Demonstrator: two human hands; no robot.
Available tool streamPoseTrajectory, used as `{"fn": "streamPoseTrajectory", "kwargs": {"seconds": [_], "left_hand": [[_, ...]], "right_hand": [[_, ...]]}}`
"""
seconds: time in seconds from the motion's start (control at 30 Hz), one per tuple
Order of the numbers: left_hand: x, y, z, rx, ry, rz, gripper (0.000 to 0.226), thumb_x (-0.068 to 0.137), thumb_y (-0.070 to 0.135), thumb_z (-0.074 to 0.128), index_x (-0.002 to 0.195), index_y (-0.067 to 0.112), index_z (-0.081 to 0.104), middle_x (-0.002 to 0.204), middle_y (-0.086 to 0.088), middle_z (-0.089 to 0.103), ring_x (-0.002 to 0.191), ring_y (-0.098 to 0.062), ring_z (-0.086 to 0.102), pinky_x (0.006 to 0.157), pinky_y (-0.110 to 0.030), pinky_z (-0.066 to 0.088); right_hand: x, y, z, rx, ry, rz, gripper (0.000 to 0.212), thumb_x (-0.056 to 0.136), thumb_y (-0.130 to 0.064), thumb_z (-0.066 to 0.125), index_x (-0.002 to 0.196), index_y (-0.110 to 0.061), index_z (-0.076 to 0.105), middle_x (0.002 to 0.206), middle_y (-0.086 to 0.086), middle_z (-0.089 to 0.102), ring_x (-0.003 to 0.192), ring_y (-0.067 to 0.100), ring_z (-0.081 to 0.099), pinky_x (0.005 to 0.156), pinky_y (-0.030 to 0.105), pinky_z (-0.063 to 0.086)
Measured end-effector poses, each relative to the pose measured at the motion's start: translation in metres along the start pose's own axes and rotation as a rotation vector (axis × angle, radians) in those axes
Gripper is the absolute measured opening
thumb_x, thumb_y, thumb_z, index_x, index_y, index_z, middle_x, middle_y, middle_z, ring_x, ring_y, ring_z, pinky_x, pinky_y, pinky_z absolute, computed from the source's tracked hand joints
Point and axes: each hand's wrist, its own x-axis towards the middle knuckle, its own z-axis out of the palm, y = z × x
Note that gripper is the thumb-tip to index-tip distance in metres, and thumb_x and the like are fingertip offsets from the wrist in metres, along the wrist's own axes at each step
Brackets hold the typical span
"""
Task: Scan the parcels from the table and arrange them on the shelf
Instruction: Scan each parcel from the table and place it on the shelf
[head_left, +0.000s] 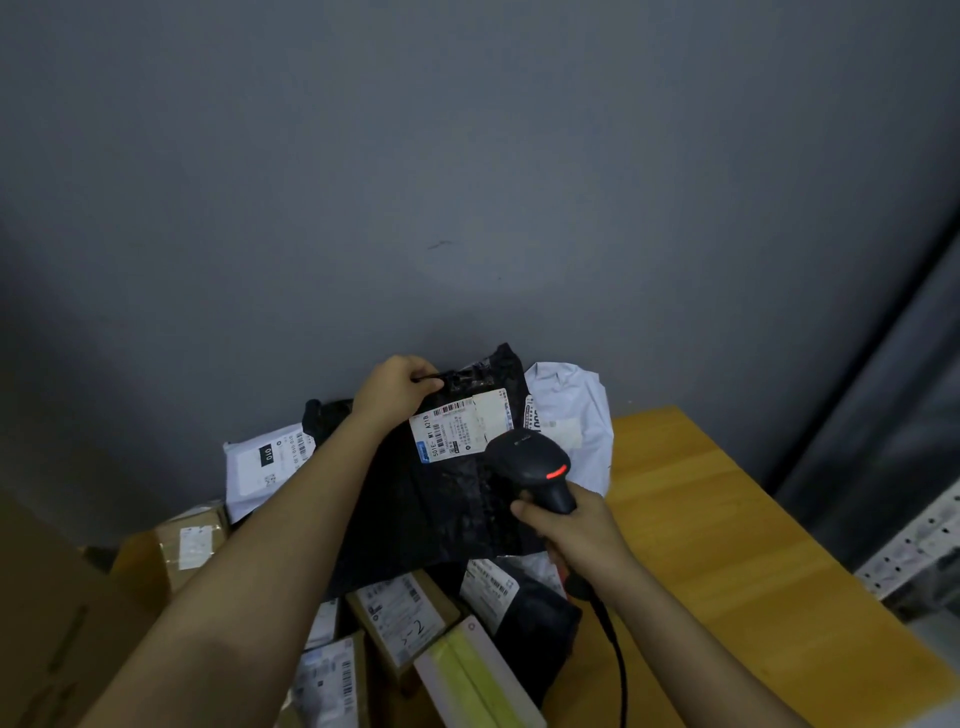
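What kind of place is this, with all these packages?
Probably a parcel sorting or pickup room. Labelled parcels, like the black mailer bag, are piled on a wooden table, the right hand aims a barcode scanner, and metal shelving stands alongside.

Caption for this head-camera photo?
Left hand holds up black parcel; right hand aims scanner at its label.

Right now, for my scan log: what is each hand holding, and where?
Left hand pinches the black parcel at its top edge; right hand grips the scanner by its handle.
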Motion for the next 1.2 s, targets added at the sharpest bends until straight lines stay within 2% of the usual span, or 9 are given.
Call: {"fn": "streamPoseTrajectory", "kwargs": {"seconds": [0.1,0.17,0.3,0.43,0.6,0.73,0.87,1.07,1.2], "left_hand": [[-0.006,0.02,-0.001,0.045,-0.008,0.076,0.018,0.092,0.029,0.06,0.104,0.02,0.07,0.105,0.002,0.069,0.099,-0.017,0.062,0.084,-0.038,0.051],[-0.01,0.041,0.002,0.084,-0.004,0.158,0.02,0.092,0.031,0.06,0.106,0.021,0.07,0.107,0.003,0.069,0.101,-0.016,0.061,0.085,-0.039,0.051],[-0.02,0.103,0.02,0.142,-0.005,0.353,0.018,0.094,0.033,0.058,0.102,0.023,0.07,0.101,0.004,0.07,0.096,-0.016,0.062,0.079,-0.033,0.048],[-0.027,0.178,0.058,0.177,-0.071,0.533,0.017,0.094,0.034,0.056,0.1,0.025,0.069,0.097,0.006,0.07,0.092,-0.016,0.063,0.085,-0.037,0.048],[-0.049,0.282,0.121,0.134,-0.165,0.722,0.016,0.095,0.035,0.055,0.103,0.029,0.067,0.101,0.008,0.07,0.098,-0.016,0.061,0.093,-0.038,0.042],[-0.088,0.368,0.171,0.069,-0.229,0.883,0.018,0.095,0.036,0.054,0.105,0.029,0.067,0.103,0.01,0.069,0.1,-0.014,0.061,0.093,-0.037,0.039],[-0.139,0.454,0.224,-0.025,-0.278,0.988,0.017,0.095,0.037,0.054,0.101,0.028,0.068,0.098,0.01,0.071,0.097,-0.014,0.062,0.093,-0.036,0.038],[-0.242,0.599,0.313,-0.154,-0.354,1.085,0.021,0.093,0.037,0.056,0.103,0.023,0.069,0.098,0.005,0.072,0.096,-0.018,0.063,0.092,-0.039,0.045],[-0.319,0.688,0.366,-0.241,-0.418,1.123,0.023,0.094,0.038,0.055,0.102,0.021,0.069,0.093,0.002,0.071,0.09,-0.019,0.063,0.08,-0.035,0.048]], "right_hand": [[-0.002,0.003,-0.01,0.143,0.091,0.054,0.013,0.082,-0.017,0.076,0.092,-0.011,0.069,0.063,0.002,0.06,0.052,0.012,0.054,0.05,0.023,0.043],[-0.004,0.008,-0.021,0.234,0.182,0.08,0.011,0.084,-0.013,0.073,0.091,-0.007,0.067,0.06,0.002,0.057,0.045,0.012,0.049,0.046,0.024,0.04],[-0.013,0.015,-0.057,0.34,0.346,0.08,0.01,0.088,-0.015,0.069,0.091,-0.009,0.063,0.06,0.003,0.052,0.046,0.015,0.046,0.047,0.028,0.039],[-0.032,0.01,-0.114,0.433,0.561,0.033,0.01,0.088,-0.017,0.068,0.087,-0.011,0.06,0.064,0.003,0.051,0.048,0.014,0.045,0.048,0.026,0.039],[-0.077,0.008,-0.213,0.456,0.829,-0.044,0.016,0.088,-0.017,0.068,0.082,-0.01,0.055,0.063,0.005,0.052,0.046,0.016,0.044,0.047,0.027,0.038],[-0.134,0.014,-0.3,0.478,1.015,-0.091,0.019,0.088,-0.018,0.069,0.081,-0.007,0.056,0.057,0.007,0.05,0.045,0.018,0.044,0.046,0.027,0.037],[-0.204,0.031,-0.392,0.495,1.197,-0.136,0.011,0.088,-0.017,0.069,0.088,-0.009,0.061,0.059,0.003,0.051,0.044,0.015,0.044,0.048,0.028,0.037],[-0.335,0.07,-0.519,0.484,1.382,-0.101,0.017,0.087,-0.02,0.07,0.078,-0.013,0.058,0.053,0.001,0.048,0.046,0.017,0.043,0.05,0.029,0.036],[-0.425,0.088,-0.589,0.438,1.5,-0.079,0.017,0.087,-0.021,0.07,0.077,-0.013,0.059,0.057,0.002,0.05,0.045,0.015,0.044,0.047,0.027,0.036]]}}
